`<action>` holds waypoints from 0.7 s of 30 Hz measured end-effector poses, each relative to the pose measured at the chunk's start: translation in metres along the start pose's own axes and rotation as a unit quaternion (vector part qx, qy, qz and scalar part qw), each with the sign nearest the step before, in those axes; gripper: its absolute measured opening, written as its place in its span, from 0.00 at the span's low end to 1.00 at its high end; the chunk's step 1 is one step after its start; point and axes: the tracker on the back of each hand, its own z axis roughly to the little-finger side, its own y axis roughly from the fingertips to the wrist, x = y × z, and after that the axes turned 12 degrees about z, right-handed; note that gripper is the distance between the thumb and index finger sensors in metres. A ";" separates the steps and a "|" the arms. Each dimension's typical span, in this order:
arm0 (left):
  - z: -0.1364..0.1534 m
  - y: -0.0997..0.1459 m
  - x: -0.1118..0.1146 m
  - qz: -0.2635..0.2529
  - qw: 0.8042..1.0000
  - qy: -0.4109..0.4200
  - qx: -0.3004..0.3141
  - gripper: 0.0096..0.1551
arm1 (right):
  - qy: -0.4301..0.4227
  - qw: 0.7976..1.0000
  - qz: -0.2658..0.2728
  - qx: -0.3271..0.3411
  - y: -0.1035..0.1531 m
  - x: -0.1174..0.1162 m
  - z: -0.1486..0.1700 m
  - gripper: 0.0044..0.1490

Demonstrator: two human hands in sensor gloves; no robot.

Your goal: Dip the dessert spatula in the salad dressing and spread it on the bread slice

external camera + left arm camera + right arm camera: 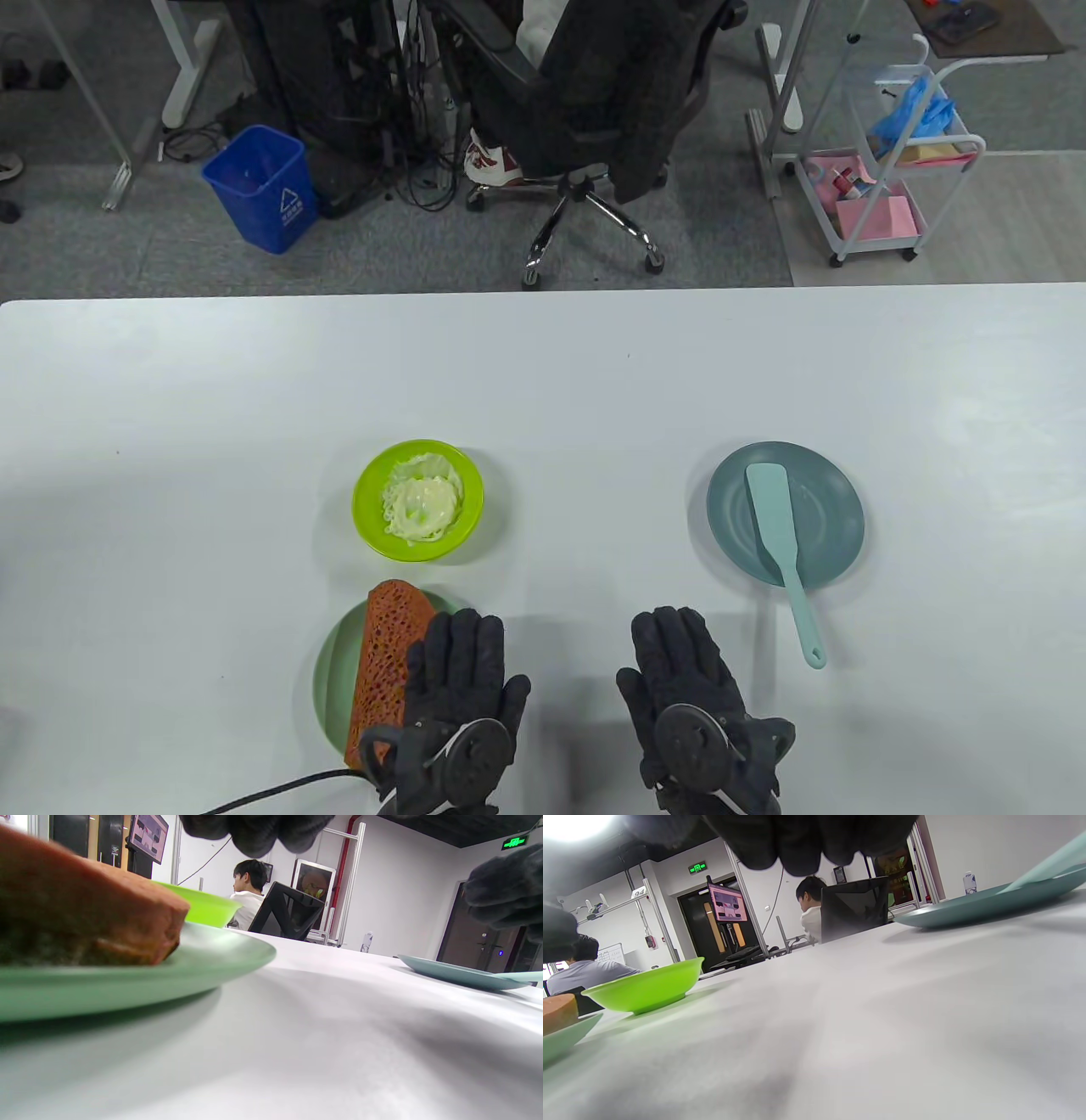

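Dessert spatula (782, 539) on blue-grey plate (836, 509), lime dressing bowl (369, 509) well apart.

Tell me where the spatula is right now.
In the table view, the spatula lies on the blue-grey plate at right, handle overhanging toward the right hand.

You can read one number: "94" on a white tag (639, 892) fixed to the metal frame, right wrist view. The green exit sign (697, 868) and the blue bin (259, 187) emblem are too small to read.
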 end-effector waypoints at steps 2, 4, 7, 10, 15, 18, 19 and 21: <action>0.000 0.000 0.000 0.000 1.000 0.002 0.000 0.42 | 0.000 1.000 0.000 -0.001 0.000 0.000 0.000 0.39; 0.000 0.001 -0.001 -0.004 1.000 0.004 0.001 0.42 | 0.001 1.000 0.002 0.000 0.000 0.000 0.000 0.39; 0.000 0.002 -0.003 -0.012 1.000 0.013 -0.002 0.42 | 0.002 1.000 0.003 0.002 0.001 0.001 0.000 0.39; -0.004 0.005 -0.009 -0.027 0.999 0.019 0.008 0.42 | -0.003 1.000 0.000 -0.003 -0.001 0.001 0.002 0.39; -0.009 0.010 -0.018 -0.038 0.998 0.039 0.023 0.41 | -0.013 1.000 -0.001 -0.009 -0.002 0.002 0.004 0.39; -0.006 0.013 -0.031 -0.054 0.997 0.045 0.022 0.41 | -0.017 1.000 -0.002 -0.012 -0.002 0.002 0.006 0.39; -0.005 0.014 -0.034 -0.062 0.997 0.049 0.021 0.41 | -0.018 1.000 -0.004 -0.013 -0.003 0.002 0.006 0.39; -0.001 0.016 -0.043 -0.070 0.996 0.050 0.011 0.41 | -0.023 1.000 -0.006 -0.013 -0.003 0.002 0.006 0.40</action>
